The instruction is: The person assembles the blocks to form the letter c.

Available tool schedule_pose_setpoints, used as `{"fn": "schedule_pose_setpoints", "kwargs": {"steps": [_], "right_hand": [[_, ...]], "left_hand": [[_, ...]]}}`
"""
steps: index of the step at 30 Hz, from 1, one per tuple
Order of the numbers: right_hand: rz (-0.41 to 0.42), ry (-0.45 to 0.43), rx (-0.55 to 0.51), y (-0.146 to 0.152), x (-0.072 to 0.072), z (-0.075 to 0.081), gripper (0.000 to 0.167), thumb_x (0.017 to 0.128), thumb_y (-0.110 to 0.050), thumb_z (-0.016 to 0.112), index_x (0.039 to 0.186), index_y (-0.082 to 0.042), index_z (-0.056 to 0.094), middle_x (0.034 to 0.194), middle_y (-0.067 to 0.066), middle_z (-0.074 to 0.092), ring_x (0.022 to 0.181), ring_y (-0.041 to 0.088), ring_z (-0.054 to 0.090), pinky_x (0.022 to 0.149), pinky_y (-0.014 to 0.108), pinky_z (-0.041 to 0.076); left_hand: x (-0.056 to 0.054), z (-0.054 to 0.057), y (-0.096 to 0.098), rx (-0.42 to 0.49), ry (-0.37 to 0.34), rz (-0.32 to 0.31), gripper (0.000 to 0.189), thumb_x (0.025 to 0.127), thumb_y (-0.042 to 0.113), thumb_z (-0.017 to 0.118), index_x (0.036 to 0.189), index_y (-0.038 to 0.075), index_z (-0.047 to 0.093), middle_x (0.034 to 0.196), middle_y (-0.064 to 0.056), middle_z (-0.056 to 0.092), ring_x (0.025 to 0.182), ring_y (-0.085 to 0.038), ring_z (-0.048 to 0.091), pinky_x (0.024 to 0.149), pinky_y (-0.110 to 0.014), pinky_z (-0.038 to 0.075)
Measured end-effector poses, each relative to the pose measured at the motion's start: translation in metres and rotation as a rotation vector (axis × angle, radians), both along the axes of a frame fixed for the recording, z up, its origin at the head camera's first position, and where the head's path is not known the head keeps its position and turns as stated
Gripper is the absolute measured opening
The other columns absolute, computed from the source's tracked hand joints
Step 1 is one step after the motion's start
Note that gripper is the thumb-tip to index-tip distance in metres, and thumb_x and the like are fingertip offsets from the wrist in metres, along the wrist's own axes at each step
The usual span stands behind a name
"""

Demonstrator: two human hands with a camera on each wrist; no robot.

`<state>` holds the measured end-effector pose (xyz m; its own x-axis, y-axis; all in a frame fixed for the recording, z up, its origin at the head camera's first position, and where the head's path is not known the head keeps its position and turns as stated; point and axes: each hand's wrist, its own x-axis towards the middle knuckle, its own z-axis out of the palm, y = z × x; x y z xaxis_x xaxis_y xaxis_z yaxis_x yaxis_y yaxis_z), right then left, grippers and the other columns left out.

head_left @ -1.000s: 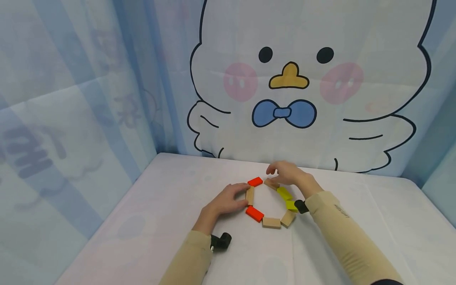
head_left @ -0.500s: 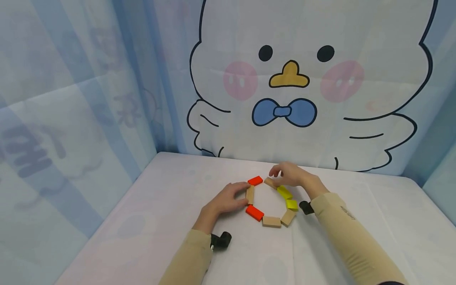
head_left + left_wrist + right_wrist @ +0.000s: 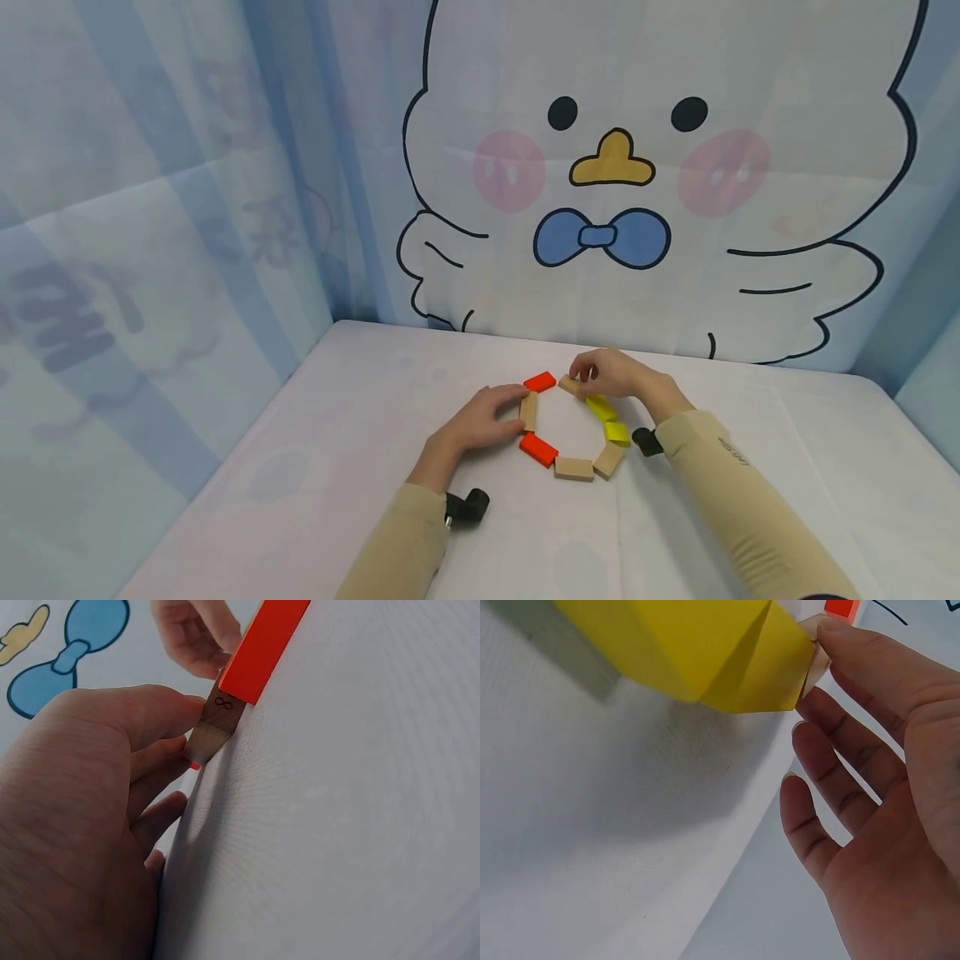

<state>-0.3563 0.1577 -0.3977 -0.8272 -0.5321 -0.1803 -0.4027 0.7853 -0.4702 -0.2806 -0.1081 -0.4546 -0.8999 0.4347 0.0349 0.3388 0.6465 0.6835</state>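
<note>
Red, yellow and plain wooden blocks form a ring on the table. At the ring's left side my left hand holds a wooden block between thumb and index finger. Its end carries a dark figure-eight mark in the left wrist view. My right hand pinches another wooden block at the far side; the right wrist view shows the thumb on it and the other fingers spread below. Right beside that block is a yellow block. A far red block lies just left of it, across a small gap.
A second yellow block, two wooden blocks and a near red block make up the rest of the ring. The white-covered table meets a cartoon-printed curtain along its back edge.
My right hand has shifted slightly right and lower, its fingers closing in over the far wooden block. My left hand stays where it was.
</note>
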Motion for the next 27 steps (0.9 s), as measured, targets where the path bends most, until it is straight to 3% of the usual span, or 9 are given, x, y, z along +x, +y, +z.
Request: {"fn": "schedule_pose_setpoints", "kwargs": {"steps": [6,16,27], "right_hand": [[-0.009,0.016,-0.008,0.000,-0.001,0.001,0.020,0.092,-0.014,0.074,0.111,-0.011,0.069,0.095,0.003,0.061,0.087,0.022,0.055,0.076,0.032,0.052],[-0.002,0.040,-0.013,-0.001,-0.005,-0.002,0.018,0.092,-0.012,0.073,0.109,-0.009,0.070,0.094,0.003,0.062,0.084,0.022,0.055,0.072,0.030,0.052],[0.006,0.070,0.001,-0.004,-0.013,-0.001,0.017,0.093,-0.011,0.072,0.109,-0.008,0.071,0.099,0.004,0.065,0.089,0.024,0.056,0.081,0.035,0.054]], "left_hand": [[-0.001,-0.001,-0.001,0.007,0.018,-0.014,0.053,0.095,0.025,0.062,0.147,0.015,0.054,0.152,-0.003,0.048,0.140,-0.024,0.040,0.116,-0.043,0.031],[-0.001,-0.001,-0.003,0.008,0.018,-0.022,0.054,0.095,0.026,0.061,0.147,0.014,0.053,0.152,-0.004,0.048,0.142,-0.024,0.038,0.119,-0.044,0.026],[-0.002,-0.002,-0.002,0.014,-0.002,-0.004,0.054,0.095,0.028,0.062,0.147,0.016,0.053,0.152,-0.001,0.048,0.140,-0.022,0.040,0.117,-0.045,0.030]]}}
